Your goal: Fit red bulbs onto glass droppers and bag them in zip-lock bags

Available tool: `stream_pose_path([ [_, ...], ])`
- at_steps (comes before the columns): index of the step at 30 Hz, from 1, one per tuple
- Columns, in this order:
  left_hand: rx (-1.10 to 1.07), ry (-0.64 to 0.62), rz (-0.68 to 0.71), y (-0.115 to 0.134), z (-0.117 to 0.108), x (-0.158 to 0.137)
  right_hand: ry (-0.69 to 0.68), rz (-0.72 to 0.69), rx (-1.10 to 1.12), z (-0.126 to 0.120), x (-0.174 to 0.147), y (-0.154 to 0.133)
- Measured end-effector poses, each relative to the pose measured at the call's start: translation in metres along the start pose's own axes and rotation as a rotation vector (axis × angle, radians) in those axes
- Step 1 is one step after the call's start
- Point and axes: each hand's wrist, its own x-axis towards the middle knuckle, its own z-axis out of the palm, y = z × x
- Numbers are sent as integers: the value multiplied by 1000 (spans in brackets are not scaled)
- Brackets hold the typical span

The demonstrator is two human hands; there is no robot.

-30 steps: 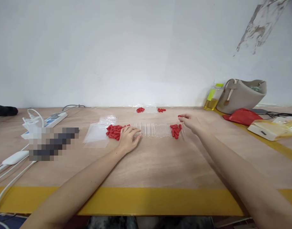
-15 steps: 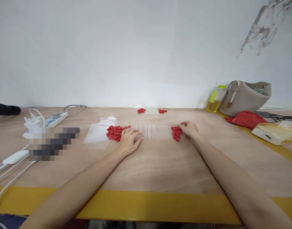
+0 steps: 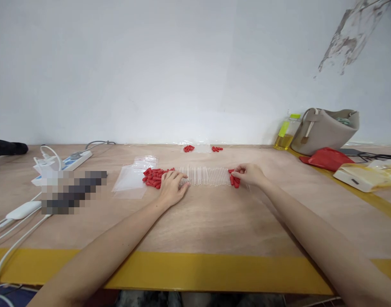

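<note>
Two bare hands work over the desk (image 3: 195, 228) in the head view. At the centre of the frame, a row of clear, thin tubes (image 3: 211, 176) lies side by side, with a larger red heap (image 3: 152, 177) off its left end and a smaller red pile (image 3: 232, 181) against its right. The left hand (image 3: 173, 187) lies palm down between the larger heap and the tubes, its grip loosely spread, thumb apart from the fingers and closed on nothing visible. Right of centre, the right hand (image 3: 251, 175) reaches the smaller pile, thumb and forefinger drawn nearly together; whether that grip has hold of a red piece cannot be told. To handle these well, the right hand should pinch lightly and take one piece at a time without nudging its neighbours, while the left rests with little weight, since thin tubes would probably roll or crack if pressed or dragged.
</note>
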Motion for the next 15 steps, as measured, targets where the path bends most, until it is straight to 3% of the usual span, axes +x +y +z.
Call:
stream_pose_path([
  [5, 40, -19, -46, 2, 0, -1, 93, 14, -109, 7, -11, -4],
  [11, 138, 35, -173, 4, -1, 2, 57, 62, -48, 15, -8, 2],
  [15, 211, 1, -206, 3, 0, 16, 54, 70, 20, 15, -8, 0],
])
